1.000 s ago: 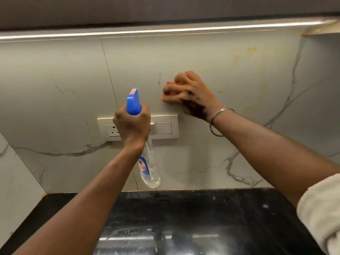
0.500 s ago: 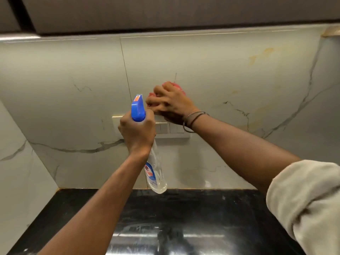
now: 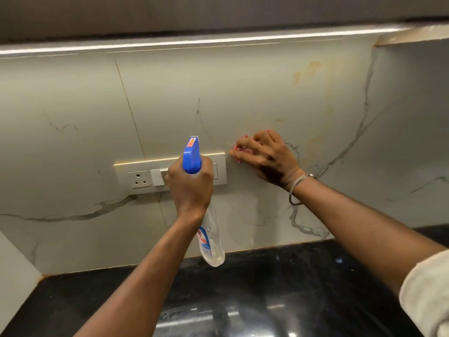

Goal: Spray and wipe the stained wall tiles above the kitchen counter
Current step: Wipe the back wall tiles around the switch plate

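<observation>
Left hand curls round the neck of a clear spray bottle, held before the wall tiles — probably light, slick plastic (best gripped under the trigger). Long axis near upright, blue nozzle topmost, facing the wall. Right hand, fingers curled, presses a soft pink cloth to the tile.

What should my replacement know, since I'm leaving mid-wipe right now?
Left hand grips the spray bottle, blue nozzle up, in front of the switch plate.
Right hand presses the pink cloth on the wall tile just right of that plate.
Done: cannot tell how much is wiped.
Left: yellowish stains show upper right and beside the right hand; spray and wipe them.
</observation>
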